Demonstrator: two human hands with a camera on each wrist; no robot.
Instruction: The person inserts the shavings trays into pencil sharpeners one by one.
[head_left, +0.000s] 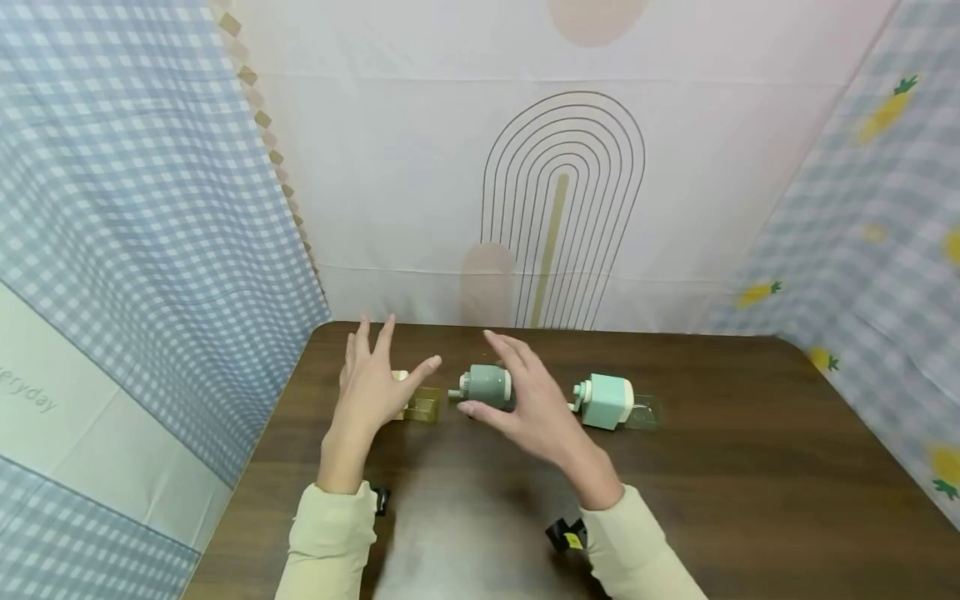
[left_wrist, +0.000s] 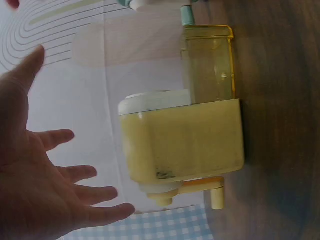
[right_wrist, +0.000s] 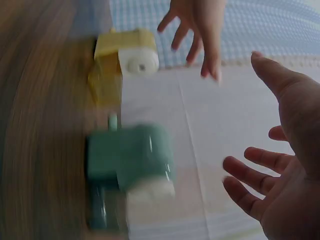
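Note:
Three crank pencil sharpeners stand in a row on the table. My left hand (head_left: 367, 392) hovers over the yellow pencil sharpener (left_wrist: 185, 142), fingers spread and holding nothing. In the head view that hand hides most of it, though its clear amber drawer (head_left: 426, 406) shows, pulled out. My right hand (head_left: 542, 414) is held in the air beside the dark green pencil sharpener (head_left: 486, 385), thumb and fingers apart, with nothing in it. To its right sits the mint pencil sharpener (head_left: 606, 400), its clear drawer (head_left: 645, 412) sticking out. The right wrist view is blurred.
The dark wooden table (head_left: 465, 500) reaches back to a white printed cloth (head_left: 397, 183). Checked curtains (head_left: 150, 167) hang at both sides. Black straps or devices (head_left: 566, 535) are at the wrists, by the cuffs.

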